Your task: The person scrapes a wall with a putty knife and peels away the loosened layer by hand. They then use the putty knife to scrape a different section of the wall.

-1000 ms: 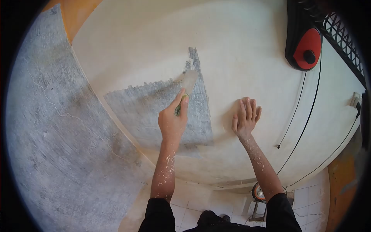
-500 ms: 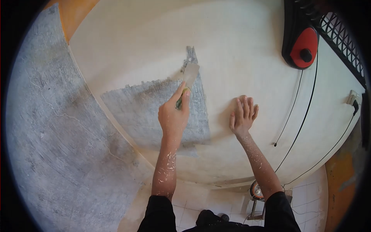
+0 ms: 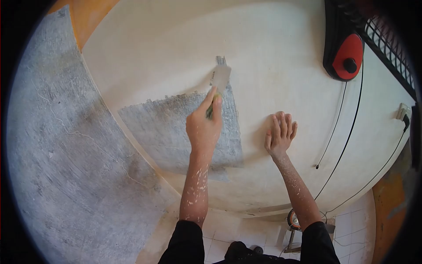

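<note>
My left hand [image 3: 204, 125] is closed around the green handle of a paint scraper [image 3: 221, 77]. Its wide, flat blade lies against the wall at the narrow upper strip of a bare grey patch [image 3: 176, 127]. Cream paint [image 3: 154, 57] surrounds that patch, whose top edge is ragged. My right hand [image 3: 280, 136] rests on the painted wall to the right of the patch, fingers spread and holding nothing. White flecks cling to both forearms.
A wall fan with a red and black base [image 3: 347, 59] hangs at upper right, cords dangling below it. Beyond them is a socket with a plug [image 3: 403, 115]. A stripped grey wall [image 3: 88, 154] adjoins on the left. Low down stands a small stool [image 3: 291, 242].
The scraper has moved slightly up along the narrow strip, and its blade now covers more of it. My right hand stays on the wall; the whole view has shifted a little.
</note>
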Tool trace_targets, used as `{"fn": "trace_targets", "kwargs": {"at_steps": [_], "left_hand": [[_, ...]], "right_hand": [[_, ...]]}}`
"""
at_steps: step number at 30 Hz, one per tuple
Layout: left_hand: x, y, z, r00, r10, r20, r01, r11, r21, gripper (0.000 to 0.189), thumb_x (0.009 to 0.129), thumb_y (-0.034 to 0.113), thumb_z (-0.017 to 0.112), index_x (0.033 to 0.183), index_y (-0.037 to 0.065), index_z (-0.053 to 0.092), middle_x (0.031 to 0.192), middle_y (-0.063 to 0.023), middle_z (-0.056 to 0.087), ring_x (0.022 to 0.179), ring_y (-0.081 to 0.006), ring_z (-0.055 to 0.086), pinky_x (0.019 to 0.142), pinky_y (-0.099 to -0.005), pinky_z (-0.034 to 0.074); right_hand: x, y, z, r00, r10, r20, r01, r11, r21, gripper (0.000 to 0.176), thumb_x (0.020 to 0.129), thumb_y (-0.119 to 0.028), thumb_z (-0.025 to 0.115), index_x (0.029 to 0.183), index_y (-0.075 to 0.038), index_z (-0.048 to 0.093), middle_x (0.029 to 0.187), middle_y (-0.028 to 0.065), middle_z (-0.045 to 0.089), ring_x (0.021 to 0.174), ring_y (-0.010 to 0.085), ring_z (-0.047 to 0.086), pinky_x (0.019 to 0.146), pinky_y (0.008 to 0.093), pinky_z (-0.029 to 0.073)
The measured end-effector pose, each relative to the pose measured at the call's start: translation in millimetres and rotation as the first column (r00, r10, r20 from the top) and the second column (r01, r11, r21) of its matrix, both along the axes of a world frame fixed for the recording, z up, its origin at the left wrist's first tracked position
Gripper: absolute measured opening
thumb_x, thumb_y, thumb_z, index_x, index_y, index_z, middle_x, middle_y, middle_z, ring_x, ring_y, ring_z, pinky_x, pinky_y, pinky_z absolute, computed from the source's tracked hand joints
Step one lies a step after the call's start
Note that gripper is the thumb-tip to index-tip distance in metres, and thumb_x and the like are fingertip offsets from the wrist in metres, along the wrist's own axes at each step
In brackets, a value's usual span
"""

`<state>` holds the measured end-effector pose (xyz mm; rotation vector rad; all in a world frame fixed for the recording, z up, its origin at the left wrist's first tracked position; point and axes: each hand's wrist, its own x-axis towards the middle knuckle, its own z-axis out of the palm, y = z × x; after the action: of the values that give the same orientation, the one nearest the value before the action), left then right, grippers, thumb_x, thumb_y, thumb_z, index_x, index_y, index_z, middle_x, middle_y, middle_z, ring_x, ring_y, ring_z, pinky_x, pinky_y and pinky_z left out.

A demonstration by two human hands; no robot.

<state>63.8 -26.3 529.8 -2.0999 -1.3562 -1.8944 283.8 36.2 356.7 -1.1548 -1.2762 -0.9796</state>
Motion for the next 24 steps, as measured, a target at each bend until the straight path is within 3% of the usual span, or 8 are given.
{"fn": "trace_targets", "kwargs": {"at_steps": [3, 6, 9, 15, 16, 20, 23, 24], "left_hand": [[-14, -5, -31, 0.999, 0.039, -0.020, -0.040, 0.998, -0.049, 0.035, 0.097, 0.031, 0.061, 0.127, 0.014, 0.066, 0.100, -0.0151, 0.073, 0.087, -0.0229, 0.073, 0.074, -0.0309, 0.054], [-6, -7, -29, 0.998, 0.002, 0.067, 0.011, 0.981, -0.195, 0.038, 0.098, 0.031, 0.061, 0.130, 0.010, 0.064, 0.112, -0.0162, 0.072, 0.103, -0.0170, 0.068, 0.088, -0.0298, 0.051], [-4, 1, -11, 0.999, 0.013, 0.053, -0.011, 0.999, -0.037, 0.036, 0.097, 0.033, 0.061, 0.127, 0.014, 0.067, 0.100, -0.0135, 0.074, 0.087, -0.0224, 0.074, 0.075, -0.0309, 0.054], [-8, 4, -48, 0.997, 0.072, -0.011, -0.072, 0.997, 0.026, 0.035, 0.097, 0.032, 0.060, 0.126, 0.014, 0.067, 0.098, -0.0138, 0.074, 0.086, -0.0222, 0.074, 0.075, -0.0306, 0.054], [-1, -7, -31, 0.999, 0.041, 0.020, -0.038, 0.990, -0.138, 0.039, 0.099, 0.030, 0.059, 0.129, 0.006, 0.064, 0.115, -0.0169, 0.070, 0.108, -0.0197, 0.068, 0.091, -0.0303, 0.051], [3, -17, 2, 0.997, 0.009, 0.076, 0.010, 0.969, -0.249, 0.037, 0.099, 0.031, 0.059, 0.129, 0.010, 0.064, 0.114, -0.0167, 0.071, 0.107, -0.0193, 0.068, 0.087, -0.0293, 0.051], [-7, -13, -40, 0.998, 0.066, 0.014, -0.064, 0.993, -0.094, 0.035, 0.099, 0.031, 0.058, 0.126, 0.012, 0.066, 0.100, -0.0141, 0.074, 0.089, -0.0237, 0.073, 0.075, -0.0310, 0.055], [-9, -14, -54, 0.997, 0.059, 0.048, -0.052, 0.990, -0.133, 0.036, 0.099, 0.031, 0.058, 0.128, 0.011, 0.065, 0.105, -0.0154, 0.073, 0.096, -0.0227, 0.071, 0.079, -0.0305, 0.054]], "right_hand": [[0, 0, 2, 0.999, -0.017, 0.027, 0.017, 1.000, 0.020, 0.045, 0.097, -0.026, 0.043, 0.139, -0.010, 0.054, 0.149, 0.0132, 0.044, 0.145, 0.0311, 0.029, 0.121, 0.0504, 0.009], [-3, 0, 3, 1.000, -0.027, 0.003, 0.027, 1.000, 0.016, 0.047, 0.094, -0.027, 0.047, 0.138, -0.012, 0.055, 0.149, 0.0118, 0.045, 0.144, 0.0308, 0.032, 0.120, 0.0511, 0.009], [0, -1, 2, 1.000, -0.008, 0.001, 0.008, 1.000, -0.002, 0.047, 0.094, -0.027, 0.046, 0.138, -0.012, 0.055, 0.149, 0.0118, 0.045, 0.144, 0.0306, 0.032, 0.120, 0.0508, 0.009], [-2, 1, 2, 1.000, -0.030, -0.001, 0.030, 0.999, 0.021, 0.047, 0.094, -0.028, 0.046, 0.138, -0.012, 0.055, 0.149, 0.0116, 0.045, 0.144, 0.0306, 0.032, 0.120, 0.0508, 0.010], [-3, 1, 2, 1.000, -0.022, -0.004, 0.022, 1.000, 0.022, 0.047, 0.094, -0.028, 0.046, 0.138, -0.012, 0.055, 0.149, 0.0116, 0.045, 0.144, 0.0307, 0.033, 0.120, 0.0508, 0.010], [0, -2, 1, 1.000, 0.001, 0.002, -0.001, 1.000, 0.007, 0.047, 0.095, -0.028, 0.045, 0.138, -0.012, 0.055, 0.149, 0.0118, 0.045, 0.144, 0.0309, 0.032, 0.121, 0.0507, 0.009], [1, 0, 0, 1.000, -0.002, 0.017, 0.002, 1.000, 0.020, 0.047, 0.096, -0.028, 0.044, 0.138, -0.011, 0.055, 0.149, 0.0122, 0.045, 0.144, 0.0310, 0.032, 0.121, 0.0507, 0.008], [1, 1, 1, 1.000, -0.007, 0.022, 0.006, 1.000, 0.030, 0.047, 0.096, -0.028, 0.044, 0.138, -0.010, 0.055, 0.149, 0.0123, 0.045, 0.144, 0.0310, 0.032, 0.121, 0.0506, 0.008]]}}
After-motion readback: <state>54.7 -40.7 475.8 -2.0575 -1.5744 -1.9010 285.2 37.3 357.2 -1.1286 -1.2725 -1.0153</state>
